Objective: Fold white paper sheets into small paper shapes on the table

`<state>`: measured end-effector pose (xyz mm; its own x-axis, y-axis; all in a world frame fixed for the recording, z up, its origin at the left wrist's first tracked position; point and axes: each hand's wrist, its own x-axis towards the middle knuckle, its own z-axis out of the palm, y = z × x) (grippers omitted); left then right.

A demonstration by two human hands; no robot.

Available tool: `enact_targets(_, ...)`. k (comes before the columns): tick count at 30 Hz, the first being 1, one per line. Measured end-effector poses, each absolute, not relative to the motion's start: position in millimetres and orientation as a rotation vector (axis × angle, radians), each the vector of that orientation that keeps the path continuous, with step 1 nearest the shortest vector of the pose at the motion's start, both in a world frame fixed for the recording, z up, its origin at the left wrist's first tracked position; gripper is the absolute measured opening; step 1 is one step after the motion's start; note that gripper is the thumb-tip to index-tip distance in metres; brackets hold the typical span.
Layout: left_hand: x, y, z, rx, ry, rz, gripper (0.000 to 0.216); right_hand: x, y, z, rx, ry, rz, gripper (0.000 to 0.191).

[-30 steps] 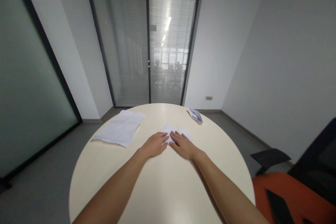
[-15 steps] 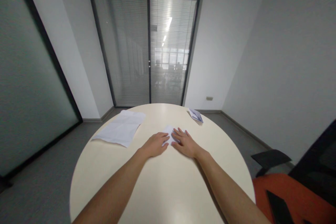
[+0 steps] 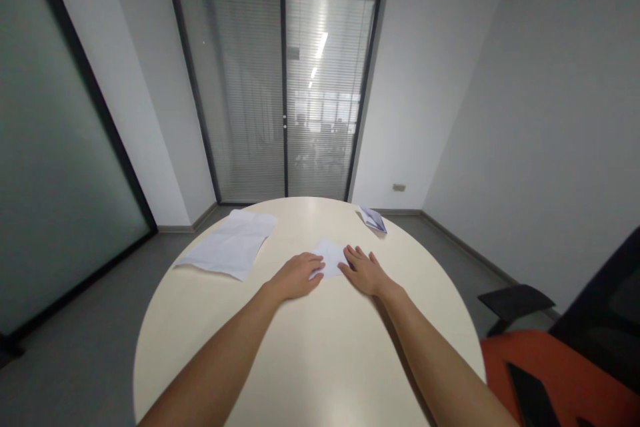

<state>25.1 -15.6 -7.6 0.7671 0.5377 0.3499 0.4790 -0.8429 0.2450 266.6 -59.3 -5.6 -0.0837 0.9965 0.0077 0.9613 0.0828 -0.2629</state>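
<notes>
- Farthest to my left, a frosted glass panel stands in a dark frame.
- On the left part of the round, cream-coloured bench lies a large white sheet, a little creased, its near left corner by the rim; it is well apart from my hands.
- Beyond the bench's far edge I face a glazed partition with slatted blinds.
- My left hand is palm down, its fingers lying close together and the thumb a little apart, the tips over the left edge of the small paper.
- That small white paper is flat on the bench near the middle, between my two hands, most of its face uncovered.
- My right hand is palm down too, fingers fanned out, their tips at the right edge of the paper; I cannot tell how firmly they press.
- Past my right hand, near the far rim, rests a folded paper, partly dark, one flap raised.
- Farthest right is a chair with an orange-red seat and black armrests.
</notes>
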Motion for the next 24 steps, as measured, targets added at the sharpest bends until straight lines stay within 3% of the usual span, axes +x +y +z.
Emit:
enact_targets(9, 32.2, -27.1, 7.1, 2.734, 0.659, 0.62, 0.032, 267.6, -57.2, -9.0, -2.105, -2.096, 0.187, 0.082)
enact_targets(13, 28.4, -22.9, 1.1, 2.758, 0.616, 0.669, 0.027, 267.5, -59.3, -6.9, -2.001, -2.175, 0.219, 0.08)
enact_targets(19, 21.3, -16.1, -8.8, 2.746, 0.723, 0.521, 0.042, 264.5, -59.7, -6.7, -1.89, -2.255, 0.234, 0.076)
enact_targets(24, 22.5, -18.0, -6.9, 2.812, 0.814, 0.541, 0.042, 264.4, -59.3, -4.6, -1.891, -2.19, 0.185, 0.065)
